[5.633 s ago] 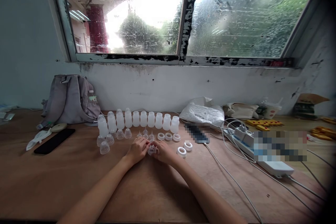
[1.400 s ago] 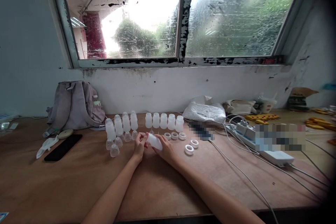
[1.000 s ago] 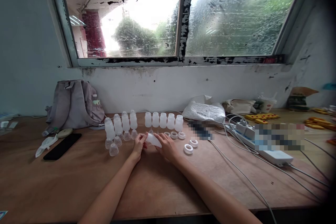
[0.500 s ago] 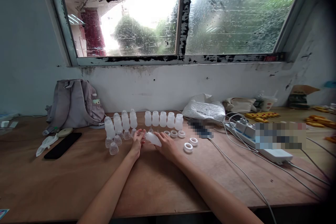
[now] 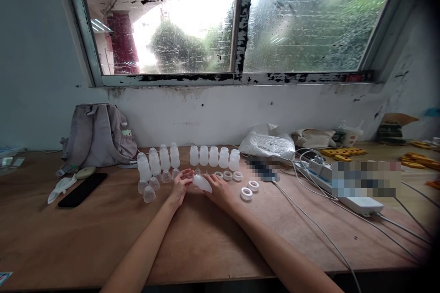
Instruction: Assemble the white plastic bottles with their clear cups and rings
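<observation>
A frosted white baby bottle is tilted in front of me, its base end toward the lower right. My right hand is wrapped round its side. At the upper left end of the bottle, the curled fingers of my left hand close in on the neck; what lies under the fingertips is partly hidden. Beyond my hands stands a row of open baby bottles. To the left are several capped bottles and clear dome caps. White screw rings lie right of my right hand.
A black phone and a grey backpack are on the left of the wooden table. On the right are a silver pouch, a white power strip and loose cables. A wall with a window rises behind.
The bottle has turned slightly, its neck end shifting right. My left fingers have moved a little to the right and up along with it. The rest stands where it was.
</observation>
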